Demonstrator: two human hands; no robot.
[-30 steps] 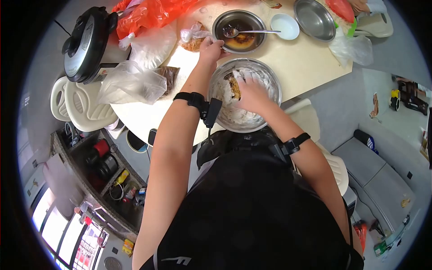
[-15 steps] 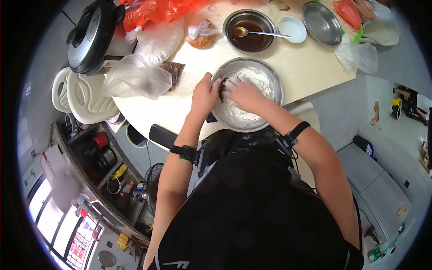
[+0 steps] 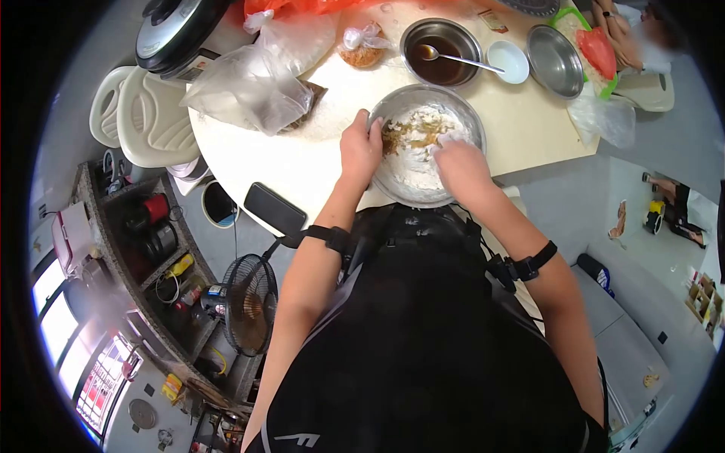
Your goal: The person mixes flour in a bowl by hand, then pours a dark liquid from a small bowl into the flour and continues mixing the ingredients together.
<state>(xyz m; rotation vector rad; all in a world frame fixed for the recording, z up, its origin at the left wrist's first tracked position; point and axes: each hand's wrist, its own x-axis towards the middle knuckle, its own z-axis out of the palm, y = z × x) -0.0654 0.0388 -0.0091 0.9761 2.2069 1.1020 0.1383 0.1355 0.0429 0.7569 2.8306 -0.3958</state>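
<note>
A steel mixing bowl (image 3: 423, 201) sits at the near edge of the table, with white flour (image 3: 411, 172) in it and wet brown patches across the flour. My left hand (image 3: 361, 151) grips the bowl's left rim, thumb on the inner side. Inside the bowl at the right, my right hand (image 3: 462, 167) has its fingers curled together into the flour; the fingertips are dusted white and partly hidden. Behind stands a second steel bowl (image 3: 476, 54) of dark brown liquid, with a metal spoon (image 3: 468, 63) resting across it.
A small white bowl (image 3: 509, 63) and an empty steel bowl (image 3: 555, 62) stand back right. Left are plastic bags (image 3: 249, 87), a tied bag of orange-brown food (image 3: 362, 47) and a phone (image 3: 275, 209). A fan (image 3: 248, 306) stands below. Another person (image 3: 623, 38) sits at far right.
My right hand has moved from the bowl's left side to its right side, uncovering brown wet patches in the flour. My left hand stays at the left rim. The whole view has shifted slightly.
</note>
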